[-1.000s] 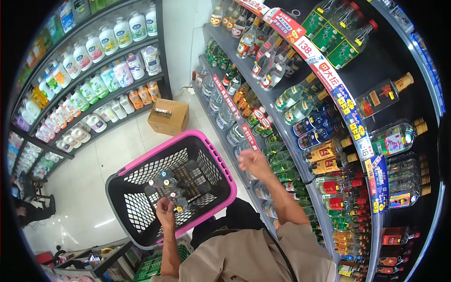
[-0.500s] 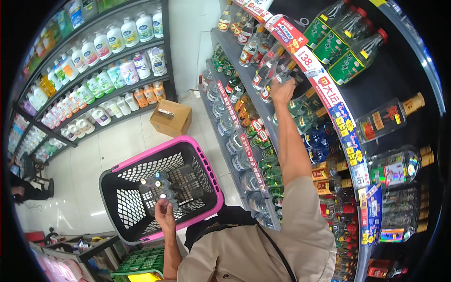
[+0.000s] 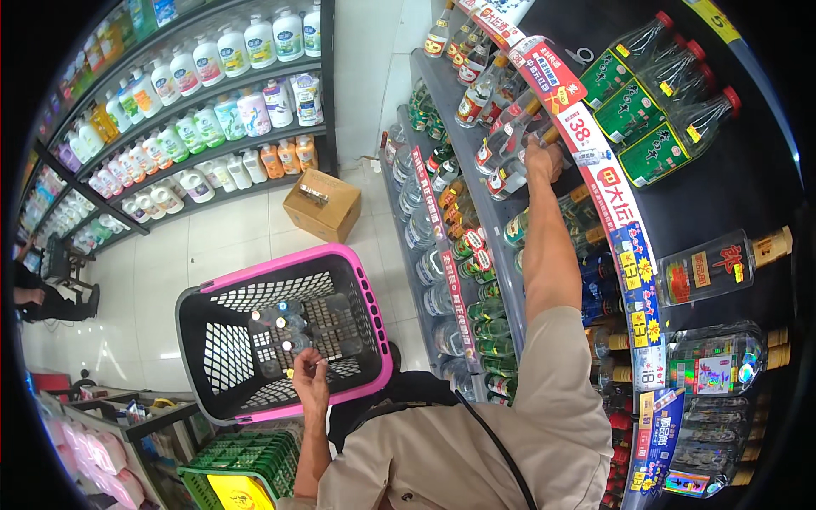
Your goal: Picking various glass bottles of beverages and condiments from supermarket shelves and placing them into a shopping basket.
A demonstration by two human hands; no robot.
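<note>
My right hand reaches out to the bottle shelf on the right. Its fingers are closed around the neck of a clear glass bottle, which leans among similar bottles. Over the near side of a black shopping basket with a pink rim is my left hand. Its fingers are curled together, and what they hold, if anything, I cannot make out. Several clear bottles with white, blue and orange caps lie in the basket beside that hand. A small yellow cap shows just left of its fingers.
A cardboard box sits on the tiled floor beyond the basket. Shelves of toiletry bottles stand at the far left. Green baskets are at the lower left. Price strips edge the upper liquor shelf, where large bottles lie.
My right hand closes on a bottle's neck and draws it slightly forward. My left hand has shifted a little back from the white-capped bottle. The view has shifted slightly.
</note>
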